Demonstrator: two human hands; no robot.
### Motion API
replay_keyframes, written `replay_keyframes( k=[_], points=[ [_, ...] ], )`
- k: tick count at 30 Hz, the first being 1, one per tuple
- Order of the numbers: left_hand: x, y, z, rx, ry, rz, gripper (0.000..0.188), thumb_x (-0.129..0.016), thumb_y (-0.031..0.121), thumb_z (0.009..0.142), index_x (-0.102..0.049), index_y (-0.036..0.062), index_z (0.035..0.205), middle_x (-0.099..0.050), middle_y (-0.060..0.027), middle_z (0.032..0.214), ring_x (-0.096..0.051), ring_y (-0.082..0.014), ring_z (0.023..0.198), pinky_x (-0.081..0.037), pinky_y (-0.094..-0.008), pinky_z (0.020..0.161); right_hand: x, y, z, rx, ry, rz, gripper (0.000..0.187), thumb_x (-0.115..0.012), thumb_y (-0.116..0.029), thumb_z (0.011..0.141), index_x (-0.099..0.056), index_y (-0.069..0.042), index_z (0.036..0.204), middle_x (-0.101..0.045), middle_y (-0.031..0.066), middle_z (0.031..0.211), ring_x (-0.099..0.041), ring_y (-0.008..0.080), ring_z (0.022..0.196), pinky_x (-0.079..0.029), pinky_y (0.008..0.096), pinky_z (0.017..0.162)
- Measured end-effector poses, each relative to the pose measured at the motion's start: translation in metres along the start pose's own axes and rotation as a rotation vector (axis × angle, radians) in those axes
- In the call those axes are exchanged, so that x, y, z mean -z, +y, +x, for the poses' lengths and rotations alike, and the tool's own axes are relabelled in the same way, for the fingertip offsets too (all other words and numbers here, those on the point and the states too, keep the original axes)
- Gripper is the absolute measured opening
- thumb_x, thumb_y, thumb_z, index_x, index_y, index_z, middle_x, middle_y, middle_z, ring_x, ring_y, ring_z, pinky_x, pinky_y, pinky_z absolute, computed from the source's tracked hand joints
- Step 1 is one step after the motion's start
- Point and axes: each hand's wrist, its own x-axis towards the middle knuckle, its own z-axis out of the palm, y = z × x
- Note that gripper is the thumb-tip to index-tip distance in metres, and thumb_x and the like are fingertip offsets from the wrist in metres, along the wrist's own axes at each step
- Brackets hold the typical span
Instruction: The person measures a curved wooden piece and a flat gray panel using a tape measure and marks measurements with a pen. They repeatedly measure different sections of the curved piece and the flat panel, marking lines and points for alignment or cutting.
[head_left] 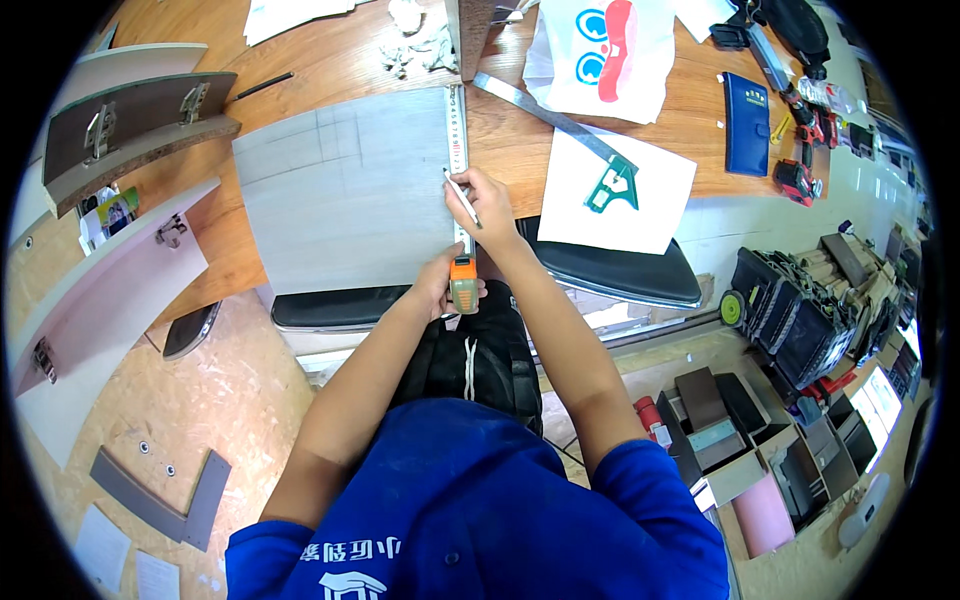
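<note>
A grey panel (345, 190) with faint pencil lines near its far edge lies on the wooden table (510, 140). Along the panel's right edge runs the pulled-out blade of a tape measure (463, 285). My left hand (436, 280) grips its orange and olive case at the near edge. Between the fingers of my right hand (485, 212) is a white pen (463, 196), its tip by the blade and the panel's right edge. To the right, a combination square (612, 184) with a green head rests partly on a white sheet (570, 225).
Panels with hinges (140, 135) stand at the left. A printed plastic bag (600, 60), a blue notebook (746, 125) and a red drill (797, 180) lie on the table's right side. Black stools (610, 270) sit below the edge. Boxes (790, 470) crowd the floor at right.
</note>
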Motion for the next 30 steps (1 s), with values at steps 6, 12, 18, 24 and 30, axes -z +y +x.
replay_keyframes(
  k=[6, 12, 18, 24, 30],
  points=[
    [-0.022, -0.006, -0.006, -0.072, 0.186, 0.081, 0.058, -0.048, 0.059, 0.102, -0.066, 0.0065, 0.118, -0.073, -0.0121, 0.095, -0.076, -0.0265, 0.086, -0.063, -0.0431, 0.068, -0.019, 0.006, -0.001, 0.012, 0.160, -0.069, 0.016, -0.075, -0.011, 0.085, -0.062, -0.001, 0.087, -0.069, 0.0134, 0.078, -0.068, 0.0273, 0.068, -0.054, 0.0361, 0.062],
    [-0.007, 0.001, -0.009, -0.024, 0.012, 0.053, 0.056, -0.049, 0.057, 0.102, -0.066, 0.0049, 0.115, -0.073, -0.0143, 0.093, -0.076, -0.0285, 0.081, -0.062, -0.0391, 0.062, -0.021, -0.003, -0.002, 0.052, 0.211, -0.169, 0.014, -0.074, -0.010, 0.085, -0.065, -0.002, 0.092, -0.069, 0.0129, 0.080, -0.068, 0.0268, 0.068, -0.055, 0.0371, 0.064],
    [-0.002, 0.000, -0.003, -0.012, 0.026, 0.031, 0.060, -0.054, 0.060, 0.099, -0.064, 0.0033, 0.116, -0.073, -0.0180, 0.095, -0.076, -0.0307, 0.082, -0.063, -0.0408, 0.062, -0.008, 0.010, -0.003, 0.207, 0.108, -0.168, 0.016, -0.069, -0.005, 0.090, -0.067, 0.000, 0.106, -0.073, 0.0140, 0.095, -0.070, 0.0309, 0.085, -0.056, 0.0388, 0.077],
    [-0.006, -0.001, -0.007, -0.013, 0.054, 0.017, 0.065, -0.056, 0.062, 0.097, -0.060, 0.0019, 0.120, -0.072, -0.0205, 0.096, -0.076, -0.0322, 0.083, -0.064, -0.0420, 0.063, 0.007, 0.011, 0.021, 0.475, 0.049, -0.300, 0.027, -0.070, 0.001, 0.086, -0.066, -0.003, 0.112, -0.071, 0.0144, 0.120, -0.066, 0.0344, 0.110, -0.054, 0.0444, 0.093],
    [-0.010, 0.000, -0.012, -0.029, 0.070, 0.009, 0.062, -0.057, 0.061, 0.098, -0.059, 0.0023, 0.118, -0.073, -0.0218, 0.098, -0.076, -0.0325, 0.085, -0.064, -0.0420, 0.063, 0.008, 0.012, 0.048, 0.564, 0.007, -0.398, 0.038, -0.070, 0.001, 0.083, -0.063, -0.004, 0.121, -0.062, 0.0155, 0.140, -0.054, 0.0370, 0.135, -0.045, 0.0507, 0.110]
  ],
)
